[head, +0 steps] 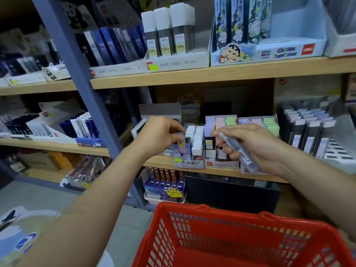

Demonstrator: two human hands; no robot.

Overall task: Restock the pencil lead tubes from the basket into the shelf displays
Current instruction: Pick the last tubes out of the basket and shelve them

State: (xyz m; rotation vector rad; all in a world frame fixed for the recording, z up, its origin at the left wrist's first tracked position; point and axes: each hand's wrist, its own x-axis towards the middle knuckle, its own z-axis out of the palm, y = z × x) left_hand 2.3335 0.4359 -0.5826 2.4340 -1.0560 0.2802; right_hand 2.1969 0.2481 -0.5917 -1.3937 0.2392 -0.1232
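My left hand pinches a purple-capped pencil lead tube at the left column of a small display box on the middle shelf. That box also holds white-capped tubes. My right hand grips a clear grey lead tube, slanted down to the right, in front of a neighbouring display box of pastel-capped tubes. The red basket sits low in front of me; its visible inside shows no tubes.
A blue steel upright splits the shelving left of my hands. The upper shelf carries boxes of white-capped and dark HB lead tubes. More tube trays stand at the right, and pen boxes sit on the lower shelf.
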